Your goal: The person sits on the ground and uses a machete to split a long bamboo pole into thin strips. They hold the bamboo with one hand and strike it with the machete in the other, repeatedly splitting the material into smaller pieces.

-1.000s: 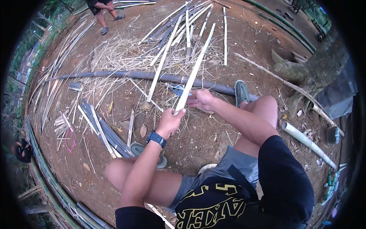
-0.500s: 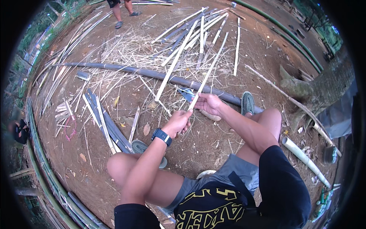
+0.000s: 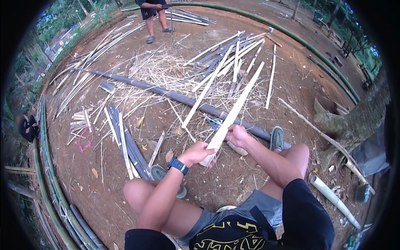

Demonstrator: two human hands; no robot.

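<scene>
A long pale split bamboo strip (image 3: 238, 104) slants away from me, its broad light face turned up. My left hand (image 3: 198, 153) is closed around its near end, thumb on top. Higher up, my right hand (image 3: 236, 136) pinches the strip's right edge with bent fingers; part of the fingertips is hidden. Just beyond the hands, a small blue object (image 3: 213, 122) lies by the dark bamboo pole (image 3: 179, 96), partly covered by the strip, so its kind is unclear. A dark watch (image 3: 178, 165) is on my left wrist.
Split bamboo pieces (image 3: 208, 89) and shavings (image 3: 154, 68) lie beyond the pole. Dark strips (image 3: 131, 143) sit by my left foot. Green poles (image 3: 54, 183) run along the left. A tree trunk (image 3: 358, 108) stands right. One person (image 3: 156, 16) stands far off; another (image 3: 28, 127) is at left.
The strip has turned from its narrow edge to its broad face. Both hands still hold it. The view has tilted up, showing more of the standing person.
</scene>
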